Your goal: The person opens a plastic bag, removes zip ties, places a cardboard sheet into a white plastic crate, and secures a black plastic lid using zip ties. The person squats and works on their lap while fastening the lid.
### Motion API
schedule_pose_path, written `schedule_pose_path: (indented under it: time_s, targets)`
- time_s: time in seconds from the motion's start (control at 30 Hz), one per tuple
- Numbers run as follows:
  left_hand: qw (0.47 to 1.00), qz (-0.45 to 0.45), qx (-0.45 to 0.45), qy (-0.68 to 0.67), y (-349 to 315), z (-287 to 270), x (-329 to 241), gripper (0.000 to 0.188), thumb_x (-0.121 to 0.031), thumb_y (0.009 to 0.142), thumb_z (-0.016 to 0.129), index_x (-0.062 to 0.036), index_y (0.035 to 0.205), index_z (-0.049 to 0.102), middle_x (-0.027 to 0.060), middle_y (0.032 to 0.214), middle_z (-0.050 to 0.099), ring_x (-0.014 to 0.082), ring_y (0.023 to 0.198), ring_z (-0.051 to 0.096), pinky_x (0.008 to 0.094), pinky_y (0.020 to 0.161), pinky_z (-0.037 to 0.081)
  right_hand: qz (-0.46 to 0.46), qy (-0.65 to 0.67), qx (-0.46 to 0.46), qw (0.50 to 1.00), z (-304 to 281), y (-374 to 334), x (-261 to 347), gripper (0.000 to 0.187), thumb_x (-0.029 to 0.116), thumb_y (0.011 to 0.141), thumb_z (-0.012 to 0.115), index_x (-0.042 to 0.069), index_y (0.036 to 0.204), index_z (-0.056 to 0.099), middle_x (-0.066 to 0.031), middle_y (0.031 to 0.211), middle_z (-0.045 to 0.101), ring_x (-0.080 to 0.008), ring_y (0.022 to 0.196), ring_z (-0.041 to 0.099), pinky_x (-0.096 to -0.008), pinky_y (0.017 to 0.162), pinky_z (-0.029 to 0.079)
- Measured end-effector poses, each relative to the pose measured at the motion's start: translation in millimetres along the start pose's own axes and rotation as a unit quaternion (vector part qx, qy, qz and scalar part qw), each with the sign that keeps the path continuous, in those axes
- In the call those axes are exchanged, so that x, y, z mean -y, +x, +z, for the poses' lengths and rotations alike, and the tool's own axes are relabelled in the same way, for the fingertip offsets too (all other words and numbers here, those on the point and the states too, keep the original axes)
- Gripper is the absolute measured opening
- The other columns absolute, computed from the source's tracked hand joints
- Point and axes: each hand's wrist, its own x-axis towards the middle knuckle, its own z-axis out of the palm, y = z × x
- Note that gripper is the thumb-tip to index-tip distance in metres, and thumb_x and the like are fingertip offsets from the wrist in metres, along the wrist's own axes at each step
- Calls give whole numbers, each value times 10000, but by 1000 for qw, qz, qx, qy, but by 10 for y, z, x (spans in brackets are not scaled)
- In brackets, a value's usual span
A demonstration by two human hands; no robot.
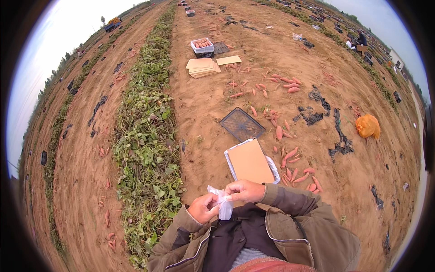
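I look down from afar on a person's two bare hands, held close together in front of the body. The left hand (204, 208) is narrowed, thumb and fingers pinching a crumpled piece of thin white plastic (225, 211). The right hand (244, 190), just beside it, is also narrowed, gripping the same plastic near its top. The plastic hangs between them, before the wearer's open olive-brown jacket (285, 222); I cannot tell whether it joins anything below.

Just beyond the right hand, a flat rectangular tan cardboard sheet (251, 162) lies over a container with a white plastic liner (273, 170) showing around its edges. Past that, a black plastic mesh panel (242, 124) lies flat on reddish-brown soil (199, 104). Pinkish-red sweet potatoes (279, 132) are strewn to the right of the panel and container, and farther up the field.

Higher up I see a black crate (204, 54) lined in white and filled with more sweet potatoes, with a loose stack of tan cardboard sheets (201, 68) in front of it. A long row of green leafy vines (147, 131) runs along the left. To the right lie torn strips of black plastic film (340, 144) and a bulging orange bag (367, 126).
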Motion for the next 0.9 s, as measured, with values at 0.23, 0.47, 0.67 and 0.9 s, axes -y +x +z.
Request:
schedule_pose_path:
  time_s: [0.23,0.47,0.67,0.9]
  targets:
    - [947,142,-175,231,34,200,39,214,-55,859,752,-39,1061,684,122,866,625,295,678,651,380,616,543,20,-79,-19,997,38,40,-98,228,220,1049,663,2,1110,685,9,942,655,-69,894,562,-284,804,486]
    - [906,125,-258,311,46,423,54,281,-57,871,678,-59,1152,680,124,922,638,351,728,683,441,631,583,38,33,18,999,116,58,-135,189,212,1073,654,26,1087,685,55,910,589,-65,843,525,-253,780,466]
    - [910,107,-283,283,36,519,69,299,-35,855,655,-50,1152,676,150,970,675,377,803,705,457,681,593,28,117,61,991,163,51,-192,261,262,1108,621,17,1126,709,22,1083,671,-80,1015,584,-280,906,475]
    - [926,42,-282,246,17,582,103,294,-30,833,653,-56,1125,676,179,982,702,393,855,721,469,726,595,56,195,80,976,203,10,-202,249,289,1107,623,51,1112,697,44,1019,637,-49,921,555,-247,814,446]
